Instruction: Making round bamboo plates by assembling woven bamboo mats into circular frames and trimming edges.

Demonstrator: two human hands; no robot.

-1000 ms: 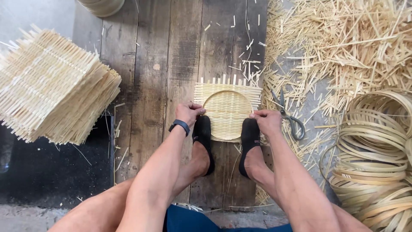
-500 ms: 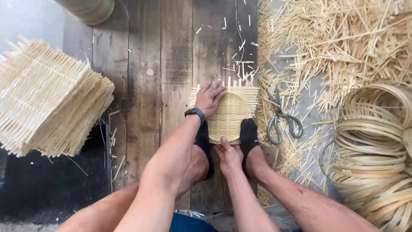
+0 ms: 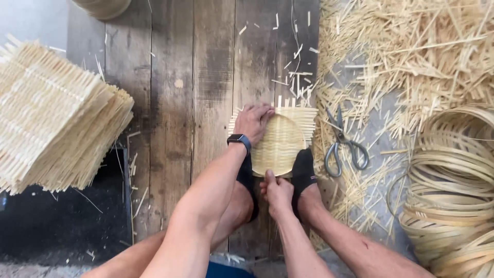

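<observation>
A woven bamboo mat (image 3: 280,141), square with loose strip ends sticking out at its far and right edges, lies on the dark plank floor (image 3: 170,103) near the middle of the view. Its centre is pressed into a rounded, bowl-like dome. Two feet in black socks pin its near edge: the left foot (image 3: 246,177) at the near-left corner, the right foot (image 3: 302,172) at the near-right.

The left hand (image 3: 253,121), with a black watch (image 3: 239,140) on the wrist, lies palm-down on the far-left part of the mat, fingers curled over its far edge and pressing on it rather than closing round anything. The right hand (image 3: 277,190) is at the near edge of the mat, between the two feet, thumb pointing up against the rim; it seems to pinch the edge of the weave, but the fingers are tucked under and I cannot tell for sure.

Just right of the mat, a pair of scissors (image 3: 343,146) lies on the floor with its blades pointing far, handles near, among scattered bamboo offcuts (image 3: 411,56) that cover the far right. At the right edge is a pile of bamboo hoops (image 3: 458,180), coiled one on another. On the left, well apart from the hands, lies a thick stack of flat woven mats (image 3: 51,123), its near side overhanging a black patch of ground. The rim of a round basket (image 3: 103,6) shows at the far edge.
</observation>
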